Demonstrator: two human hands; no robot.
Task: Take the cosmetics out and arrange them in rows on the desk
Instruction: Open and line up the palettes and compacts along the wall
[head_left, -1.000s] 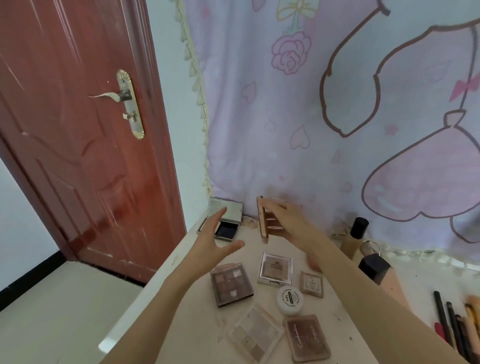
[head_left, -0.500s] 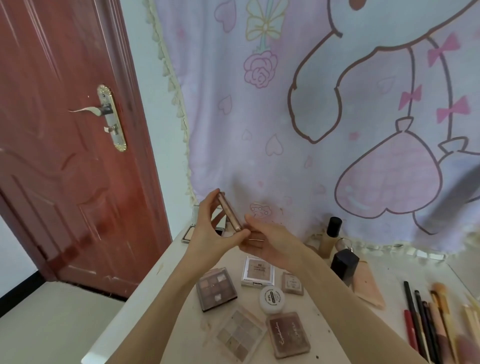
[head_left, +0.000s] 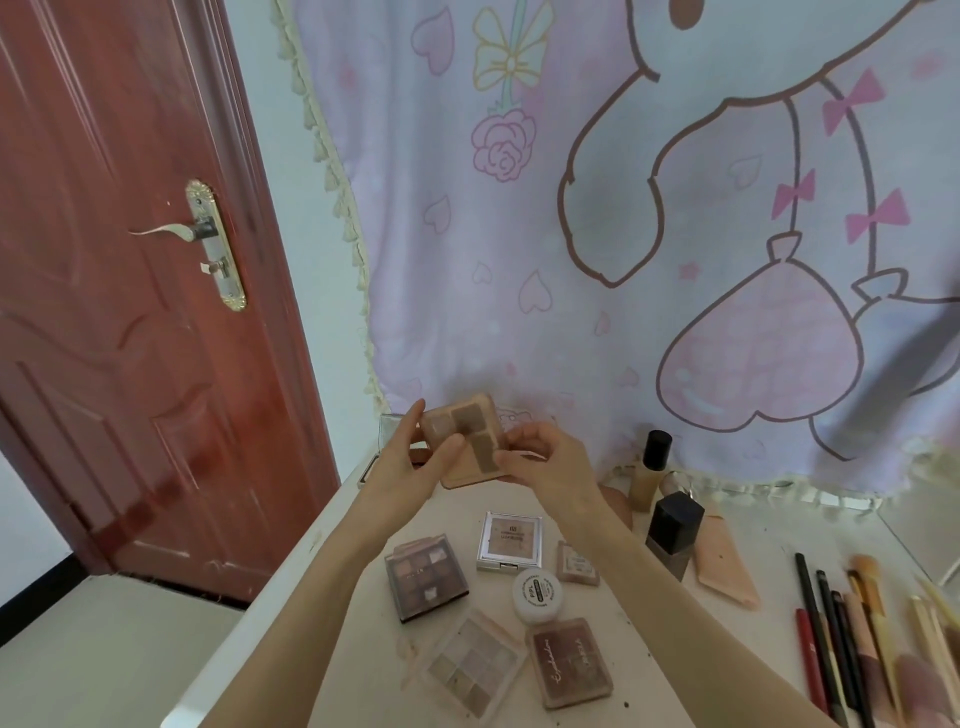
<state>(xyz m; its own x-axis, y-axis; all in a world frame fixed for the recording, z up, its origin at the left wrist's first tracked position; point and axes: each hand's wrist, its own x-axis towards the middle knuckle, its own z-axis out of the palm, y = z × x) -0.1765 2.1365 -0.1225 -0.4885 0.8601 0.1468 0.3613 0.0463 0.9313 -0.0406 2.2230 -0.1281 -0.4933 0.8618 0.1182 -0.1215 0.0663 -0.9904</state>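
Above the far edge of the surface (head_left: 332, 561) I hold a small peach palette (head_left: 464, 441) up in both hands, its face tilted toward me so the brown and beige pans show. My left hand (head_left: 402, 462) pinches its left side, thumb laid across the front; my right hand (head_left: 540, 457) grips the right edge with curled fingers (head_left: 514, 441). It touches nothing but my hands.

I judge this to be mid-task — one piece lifted and looked over, not yet given a place. Below it lie the ones already out: a dark palette (head_left: 425, 576), a silver-framed compact (head_left: 510, 540), a small pink compact (head_left: 576, 564), a round white jar (head_left: 537, 594), a clear-cased palette (head_left: 470, 662) and a reddish-brown palette (head_left: 569, 661). They sit in loose rows, several a little askew.

The next move calls for lowering this one flat, pans up, beside the others, and squaring it to their line.

It looks thin, rigid and smooth — hard plastic or card, with matte pressed powder. The lidded cases catch the light; the jar is squat and glossy.
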